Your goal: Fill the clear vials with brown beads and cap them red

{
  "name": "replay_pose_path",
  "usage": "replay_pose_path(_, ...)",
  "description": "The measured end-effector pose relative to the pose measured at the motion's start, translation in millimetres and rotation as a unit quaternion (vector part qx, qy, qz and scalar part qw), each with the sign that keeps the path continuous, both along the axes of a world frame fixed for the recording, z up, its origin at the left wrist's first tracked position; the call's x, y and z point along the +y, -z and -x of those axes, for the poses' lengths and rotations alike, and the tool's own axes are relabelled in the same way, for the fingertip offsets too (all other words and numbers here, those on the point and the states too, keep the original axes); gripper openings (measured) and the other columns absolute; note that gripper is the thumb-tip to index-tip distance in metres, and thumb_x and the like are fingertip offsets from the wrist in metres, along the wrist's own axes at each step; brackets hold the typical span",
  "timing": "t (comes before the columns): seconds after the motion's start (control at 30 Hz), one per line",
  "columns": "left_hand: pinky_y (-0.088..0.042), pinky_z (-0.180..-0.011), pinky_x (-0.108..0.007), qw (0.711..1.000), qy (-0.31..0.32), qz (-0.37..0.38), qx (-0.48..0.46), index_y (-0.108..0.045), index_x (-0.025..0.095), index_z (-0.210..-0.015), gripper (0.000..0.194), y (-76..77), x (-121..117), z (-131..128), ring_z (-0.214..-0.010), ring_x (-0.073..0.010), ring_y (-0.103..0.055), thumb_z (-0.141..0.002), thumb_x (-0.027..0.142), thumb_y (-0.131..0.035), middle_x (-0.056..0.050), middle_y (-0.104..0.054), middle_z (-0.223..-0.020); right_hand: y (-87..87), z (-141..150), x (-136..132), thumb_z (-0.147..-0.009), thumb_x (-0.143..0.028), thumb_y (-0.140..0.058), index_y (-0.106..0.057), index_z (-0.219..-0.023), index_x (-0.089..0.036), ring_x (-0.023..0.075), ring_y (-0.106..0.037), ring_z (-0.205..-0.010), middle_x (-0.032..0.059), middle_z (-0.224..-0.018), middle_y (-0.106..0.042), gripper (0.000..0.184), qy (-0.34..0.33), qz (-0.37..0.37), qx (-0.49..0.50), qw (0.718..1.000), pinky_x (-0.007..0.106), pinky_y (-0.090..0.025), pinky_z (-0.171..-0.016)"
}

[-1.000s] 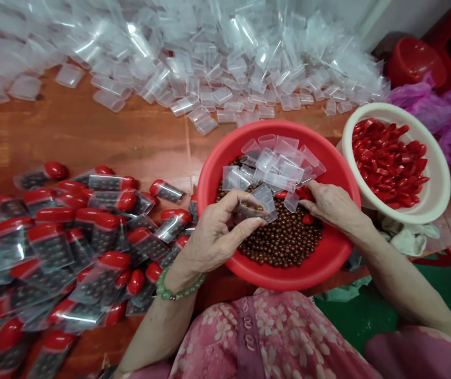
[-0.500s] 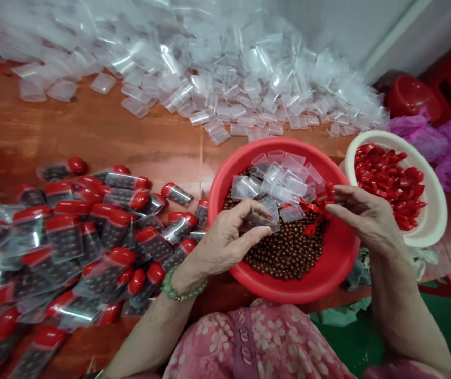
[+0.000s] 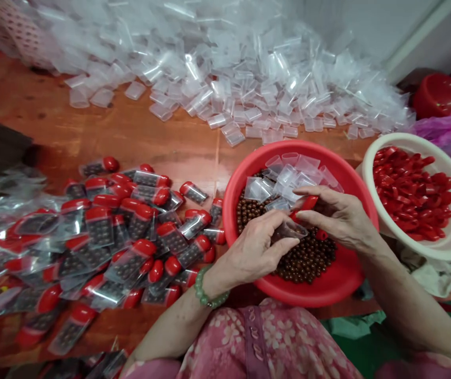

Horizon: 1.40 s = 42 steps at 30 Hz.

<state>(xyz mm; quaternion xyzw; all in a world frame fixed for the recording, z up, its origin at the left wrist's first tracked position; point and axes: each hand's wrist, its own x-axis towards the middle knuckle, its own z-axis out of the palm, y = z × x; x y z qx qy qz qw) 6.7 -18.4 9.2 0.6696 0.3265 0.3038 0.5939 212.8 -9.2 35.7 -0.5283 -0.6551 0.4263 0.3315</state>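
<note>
While left fingers [image 3: 286, 247] grip a clear case [image 3: 294, 230], right fingers [image 3: 317, 191] pinch a red cap [image 3: 306, 204] alongside; capping imo, needs lining up

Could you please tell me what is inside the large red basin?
The basin holds brown beads, clear plastic sleeves and at least one red cap. What lies beneath the sleeves, left hand and right hand cannot be seen.

A small, flattened clear plastic tube [image 3: 291, 230] lies tilted in the left hand [image 3: 255, 248]. Close beside it, the right hand [image 3: 338, 217] pinches a glossy red plastic cap [image 3: 308, 203], above round brown beads [image 3: 308, 263].
</note>
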Motion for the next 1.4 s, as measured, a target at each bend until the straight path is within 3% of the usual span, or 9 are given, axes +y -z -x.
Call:
replay_pose_path(0.1,-0.049,-0.079,-0.029,0.996,-0.009,0.079,-0.038,-0.065,0.016,-0.1,0.014,1.0,0.0,-0.2,-0.084,-0.0158,-0.062,-0.09,0.026,-0.064,-0.005,-0.069,-0.094,2.3,5.5,2.0,-0.085,-0.035,-0.075,-0.075,-0.115,-0.023,0.0167,-0.071,-0.074,0.0024,-0.089,-0.077,0.032,0.038,-0.031,-0.003,0.999,0.033,-0.06,-0.074)
replay_pose_path(0.2,-0.053,-0.079,-0.026,0.973,-0.046,0.188,-0.125,-0.065,0.016,-0.101,0.02,2.3,0.5,0.8,-0.083,-0.0138,-0.065,-0.087,0.03,-0.072,-0.004,-0.071,-0.093,5.5,15.0,1.6,-0.09,-0.035,-0.069,-0.076,-0.112,-0.024,0.0191,-0.073,-0.084,0.0039,-0.095,-0.079,0.026,0.078,-0.107,-0.023,0.991,0.036,-0.06,-0.082)
replay_pose_path(0.3,-0.056,-0.078,-0.025,0.953,-0.081,0.233,-0.173,-0.065,0.017,-0.099,0.027,4.0,2.7,3.9,-0.08,-0.0127,-0.068,-0.083,0.034,-0.077,-0.003,-0.073,-0.09,9.7,24.4,0.7,-0.096,-0.032,-0.058,-0.076,-0.117,-0.024,0.0196,-0.074,-0.092,0.0064,-0.104,-0.079,0.029,0.028,-0.188,-0.062,0.98,0.036,-0.06,-0.086)
replay_pose_path(0.4,-0.057,-0.074,-0.024,0.96,-0.088,0.219,-0.151,-0.066,0.016,-0.098,0.03,4.4,5.8,7.5,-0.076,-0.0128,-0.067,-0.082,0.037,-0.079,-0.004,-0.074,-0.087,11.4,27.1,1.0,-0.099,-0.028,-0.051,-0.074,-0.122,-0.021,0.019,-0.074,-0.093,0.0085,-0.107,-0.079,0.033,-0.018,-0.215,-0.061,0.975,0.035,-0.06,-0.086)
replay_pose_path(0.6,-0.055,-0.075,-0.022,0.975,-0.08,0.175,-0.112,-0.068,0.017,-0.096,0.024,0.3,7.5,8.0,-0.079,-0.0119,-0.067,-0.083,0.035,-0.077,-0.003,-0.074,-0.088,4.8,17.7,0.0,-0.092,-0.022,-0.062,-0.073,-0.122,-0.021,0.0199,-0.075,-0.103,0.0078,-0.115,-0.079,0.033,-0.05,-0.173,-0.039,0.983,0.035,-0.059,-0.092)
replay_pose_path(0.73,-0.056,-0.087,-0.026,0.973,-0.066,0.18,-0.13,-0.066,0.017,-0.101,0.023,-1.6,5.3,4.7,-0.091,-0.0145,-0.07,-0.086,0.033,-0.074,-0.004,-0.074,-0.099,2.7,14.5,-1.0,-0.087,-0.025,-0.069,-0.077,-0.111,-0.022,0.0201,-0.076,-0.095,0.0055,-0.107,-0.08,0.025,0.042,-0.092,0.022,0.995,0.037,-0.061,-0.09)
replay_pose_path(0.9,-0.058,-0.076,-0.025,0.958,-0.035,0.239,-0.153,-0.061,0.017,-0.104,0.027,-1.8,0.7,-0.5,-0.088,-0.0161,-0.072,-0.089,0.037,-0.071,-0.007,-0.075,-0.096,0.3,17.2,-6.6,-0.081,-0.035,-0.079,-0.076,-0.106,-0.028,0.0205,-0.075,-0.094,0.0024,-0.105,-0.079,0.026,0.147,-0.01,0.164,0.975,0.038,-0.062,-0.088)
replay_pose_path(1.1,-0.055,-0.074,-0.025,0.971,-0.045,0.174,-0.155,-0.058,0.017,-0.104,0.028,2.5,-1.6,-2.5,-0.076,-0.0131,-0.066,-0.09,0.039,-0.068,-0.003,-0.069,-0.086,-0.3,35.1,-17.5,-0.085,-0.031,-0.077,-0.076,-0.106,-0.029,0.0188,-0.075,-0.094,0.0018,-0.106,-0.079,0.021,0.139,-0.05,0.159,0.976,0.036,-0.062,-0.087)
replay_pose_path(1.4,-0.05,-0.083,-0.028,0.99,-0.073,0.071,-0.099,-0.057,0.016,-0.108,0.022,12.6,-1.6,-0.8,-0.083,-0.0139,-0.057,-0.097,0.035,-0.057,-0.002,-0.062,-0.092,9.0,35.6,-20.2,-0.086,-0.022,-0.074,-0.076,-0.105,-0.024,0.018,-0.076,-0.083,0.0027,-0.096,-0.081,0.02,0.104,-0.187,0.023,0.976,0.033,-0.063,-0.08)
